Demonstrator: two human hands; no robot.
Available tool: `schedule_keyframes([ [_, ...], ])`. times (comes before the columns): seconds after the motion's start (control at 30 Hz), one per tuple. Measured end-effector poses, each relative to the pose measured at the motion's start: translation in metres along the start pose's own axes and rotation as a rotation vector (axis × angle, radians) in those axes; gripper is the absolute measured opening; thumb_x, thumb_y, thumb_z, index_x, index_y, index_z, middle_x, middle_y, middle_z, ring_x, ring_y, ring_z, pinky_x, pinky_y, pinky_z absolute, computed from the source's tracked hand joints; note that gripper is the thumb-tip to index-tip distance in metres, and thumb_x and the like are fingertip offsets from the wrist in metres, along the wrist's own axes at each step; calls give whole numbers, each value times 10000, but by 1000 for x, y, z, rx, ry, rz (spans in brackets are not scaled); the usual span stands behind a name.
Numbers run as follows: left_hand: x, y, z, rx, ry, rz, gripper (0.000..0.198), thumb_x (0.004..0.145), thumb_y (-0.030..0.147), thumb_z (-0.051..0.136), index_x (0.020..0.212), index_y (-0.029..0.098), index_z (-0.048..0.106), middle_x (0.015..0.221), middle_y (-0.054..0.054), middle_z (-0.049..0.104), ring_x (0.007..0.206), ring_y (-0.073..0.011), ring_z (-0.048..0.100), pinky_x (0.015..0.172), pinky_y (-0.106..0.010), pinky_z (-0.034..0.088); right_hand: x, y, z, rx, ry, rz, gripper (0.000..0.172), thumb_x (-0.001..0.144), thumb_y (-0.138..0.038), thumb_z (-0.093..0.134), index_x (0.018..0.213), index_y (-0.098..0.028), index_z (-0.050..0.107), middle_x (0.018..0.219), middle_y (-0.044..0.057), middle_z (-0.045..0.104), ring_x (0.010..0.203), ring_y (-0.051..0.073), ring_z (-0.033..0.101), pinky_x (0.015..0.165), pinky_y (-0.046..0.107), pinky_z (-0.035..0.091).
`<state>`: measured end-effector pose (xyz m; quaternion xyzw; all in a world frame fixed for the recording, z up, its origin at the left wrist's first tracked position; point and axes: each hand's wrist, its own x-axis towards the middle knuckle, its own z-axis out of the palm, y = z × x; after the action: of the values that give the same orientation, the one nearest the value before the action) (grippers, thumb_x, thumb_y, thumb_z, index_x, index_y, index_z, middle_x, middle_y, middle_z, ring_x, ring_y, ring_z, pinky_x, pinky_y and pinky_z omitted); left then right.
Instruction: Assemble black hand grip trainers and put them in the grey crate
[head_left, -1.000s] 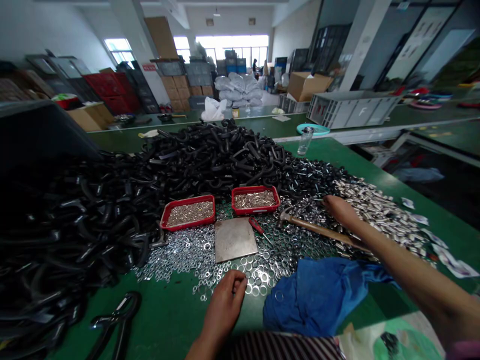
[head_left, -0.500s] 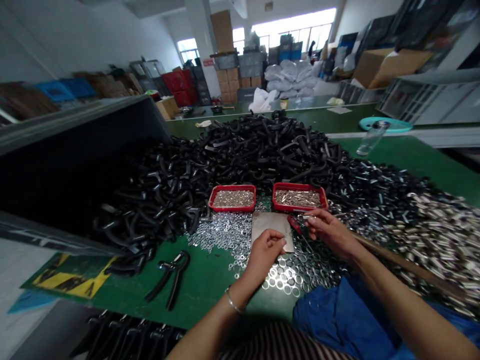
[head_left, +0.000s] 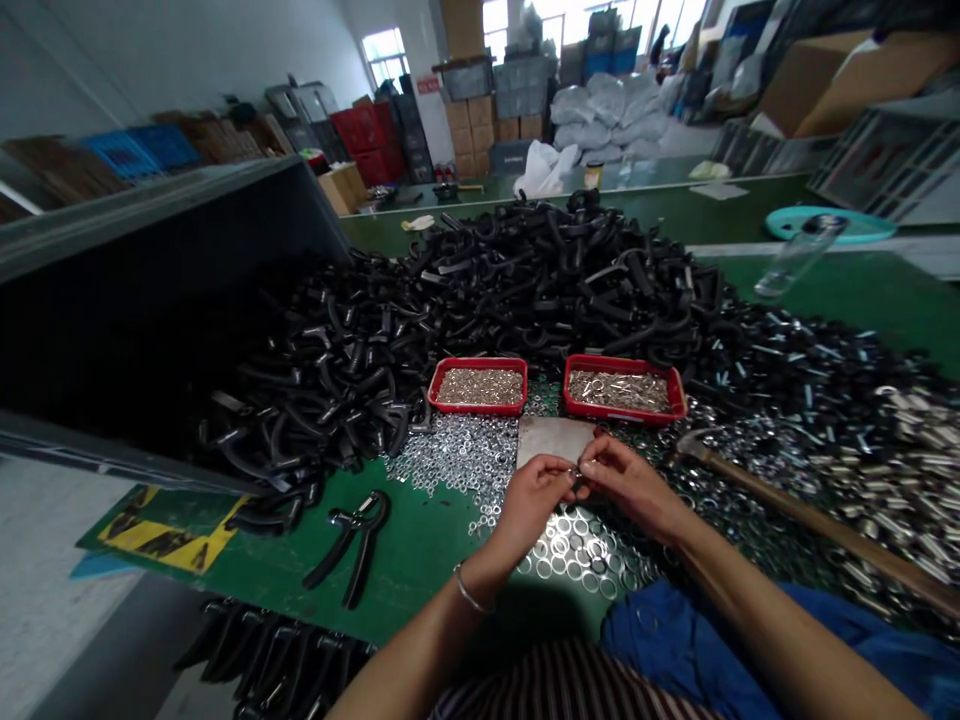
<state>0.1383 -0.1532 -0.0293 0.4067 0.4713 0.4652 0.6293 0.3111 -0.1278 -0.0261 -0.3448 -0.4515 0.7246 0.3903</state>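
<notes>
My left hand (head_left: 534,497) and my right hand (head_left: 626,485) meet above a square steel plate (head_left: 551,440), pinching a small silver metal part (head_left: 576,477) between their fingertips. Two red trays hold small silver parts: one (head_left: 478,385) and another (head_left: 625,388) sit just beyond the plate. Loose hex nuts (head_left: 442,455) and larger washers (head_left: 577,552) are spread around my hands on the green bench (head_left: 247,590). To the right lies a wooden-handled claw hammer (head_left: 795,510). A heap of black U-bolts (head_left: 525,290) rises behind the trays.
Black-handled pliers (head_left: 352,545) lie on the green surface at left. A blue cloth (head_left: 675,630) lies near my right forearm. Silver sleeves (head_left: 900,470) are heaped at right. A glass bottle (head_left: 799,258) lies beyond, with stacked crates and sacks farther back.
My hands have come together and now pinch the small part. The view has swung, shifting the bench and hammer to the right, and my right hand has left the hammer.
</notes>
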Motion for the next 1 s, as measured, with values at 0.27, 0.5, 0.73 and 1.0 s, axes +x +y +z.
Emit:
schedule_keyframes([
  [0.27,3,-5,-16,-45,-11,-17,323,784,399,761,941,131,671,737,-32,694,686,-139,658,713,-258,498,13,19,-8,222,-28,204,249,829,-314,769,1014,-171,685,919,34,714,797,125,691,760,251,554],
  [0.5,0,-5,-27,192,-99,190,233,837,360,714,947,155,703,878,-57,688,734,-138,661,723,-276,519,9,18,-7,341,26,389,138,785,-243,807,907,-190,768,886,33,734,781,102,689,771,171,584],
  [0.73,3,5,-27,120,-149,233,252,917,361,631,1060,154,650,797,-43,681,717,-147,677,756,-323,559,20,23,5,312,119,231,288,751,-321,835,1006,-220,746,894,28,727,757,114,688,725,184,587],
  [1.0,-22,31,-63,1024,-64,642,265,1002,285,429,1165,224,628,1124,-82,684,1066,-219,624,956,-403,515,13,-16,5,-484,287,-276,307,829,-359,741,1112,-258,676,998,32,690,854,182,652,804,321,524],
])
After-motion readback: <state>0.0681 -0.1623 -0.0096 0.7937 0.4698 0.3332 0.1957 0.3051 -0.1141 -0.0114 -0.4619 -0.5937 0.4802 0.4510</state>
